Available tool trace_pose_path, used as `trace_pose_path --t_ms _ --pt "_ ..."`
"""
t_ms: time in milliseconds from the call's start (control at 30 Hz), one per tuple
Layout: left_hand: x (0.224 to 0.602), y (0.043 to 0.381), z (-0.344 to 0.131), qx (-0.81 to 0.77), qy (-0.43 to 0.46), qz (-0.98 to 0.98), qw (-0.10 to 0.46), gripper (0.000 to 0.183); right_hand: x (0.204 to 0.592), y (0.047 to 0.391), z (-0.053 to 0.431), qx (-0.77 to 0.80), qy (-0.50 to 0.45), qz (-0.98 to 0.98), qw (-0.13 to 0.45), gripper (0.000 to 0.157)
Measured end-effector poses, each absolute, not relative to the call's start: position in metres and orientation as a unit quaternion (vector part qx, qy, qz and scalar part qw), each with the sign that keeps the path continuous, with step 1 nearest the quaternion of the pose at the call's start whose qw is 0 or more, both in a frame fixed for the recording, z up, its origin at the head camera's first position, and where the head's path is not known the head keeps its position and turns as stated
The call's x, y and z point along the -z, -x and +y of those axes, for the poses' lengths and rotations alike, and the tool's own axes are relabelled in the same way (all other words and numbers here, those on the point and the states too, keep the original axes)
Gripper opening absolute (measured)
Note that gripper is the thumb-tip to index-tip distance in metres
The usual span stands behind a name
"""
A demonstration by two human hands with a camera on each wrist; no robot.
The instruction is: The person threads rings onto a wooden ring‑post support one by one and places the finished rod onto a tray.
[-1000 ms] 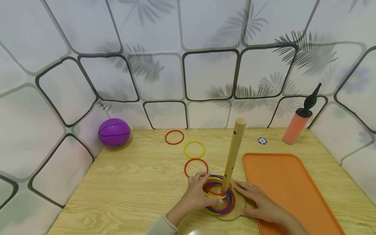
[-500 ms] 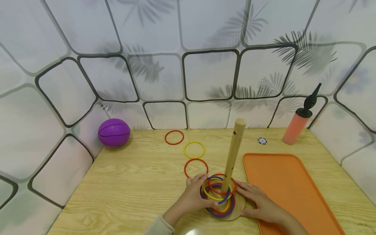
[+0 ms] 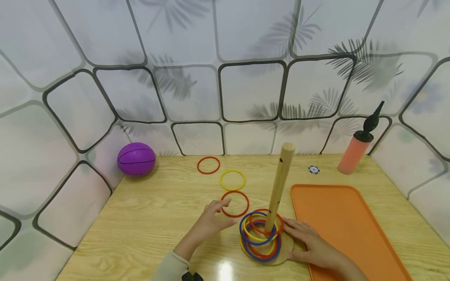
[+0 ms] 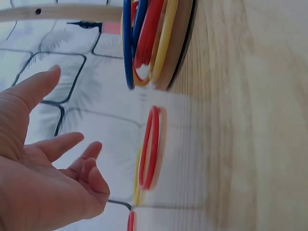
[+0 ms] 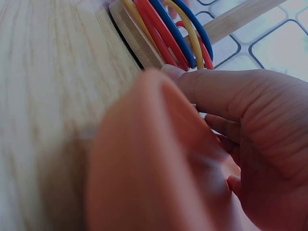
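Note:
A wooden peg (image 3: 279,187) stands upright on a round wooden base (image 3: 286,249). Several red, yellow and blue rings lie loosely stacked round its foot, a blue ring (image 3: 240,227) leaning out to the left. My left hand (image 3: 210,221) hovers left of the stack with nothing in it, its fingers spread and fingertips overlapping the edge of a loose red ring (image 3: 248,206). In the left wrist view, space separates that hand from the red ring (image 4: 155,144). My right hand (image 3: 314,246) touches the base's right rim, thumb and fingers extended along it.
Behind the near red ring lie a yellow ring (image 3: 245,180) and another red ring (image 3: 208,173). An orange tray (image 3: 337,210) sits under my right forearm. Farther back are a purple ball (image 3: 136,159), a poker chip (image 3: 314,169) and a pink hand pump (image 3: 354,152).
My left hand has let go of the stacked rings and moved left, away from them. The upper rings have shifted apart a little. My right hand has stayed at the base.

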State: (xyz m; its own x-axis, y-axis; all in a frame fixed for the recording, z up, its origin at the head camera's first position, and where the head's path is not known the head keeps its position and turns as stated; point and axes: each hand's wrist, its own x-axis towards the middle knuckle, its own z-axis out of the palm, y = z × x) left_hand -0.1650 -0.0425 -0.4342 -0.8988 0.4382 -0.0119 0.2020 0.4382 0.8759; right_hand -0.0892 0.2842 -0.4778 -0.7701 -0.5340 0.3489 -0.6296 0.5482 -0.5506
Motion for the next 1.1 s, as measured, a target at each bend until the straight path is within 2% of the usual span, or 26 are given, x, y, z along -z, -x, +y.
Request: trace_pose_path --t_ms 200,367,533,767,900,1100 --pt "0.437 0.180 -0.056 -0.516 -0.185 0.832 0.087 0.052 0.480 0.089 0.286 -0.327 -0.342 -0.876 0.092 0.068" --pt "0.439 0.202 -0.066 -0.518 -0.184 0.834 0.053 0.045 0.481 0.090 0.287 -0.326 -0.339 -0.878 0.091 0.068" --pt "0.440 0.229 -0.075 -0.533 -0.167 0.829 0.011 0.046 0.481 0.089 0.287 -0.329 -0.340 -0.876 0.092 0.067" --pt "0.451 0.263 -0.084 -0.539 -0.120 0.832 -0.049 0.060 0.482 0.090 0.285 -0.332 -0.337 -0.877 0.084 0.067" --pt "0.457 0.279 -0.088 -0.538 -0.082 0.838 -0.038 0.071 0.483 0.090 0.286 -0.325 -0.344 -0.876 0.092 0.068" --pt "0.459 0.303 -0.092 -0.509 -0.067 0.858 0.005 0.075 0.480 0.090 0.286 -0.329 -0.347 -0.874 0.087 0.067"
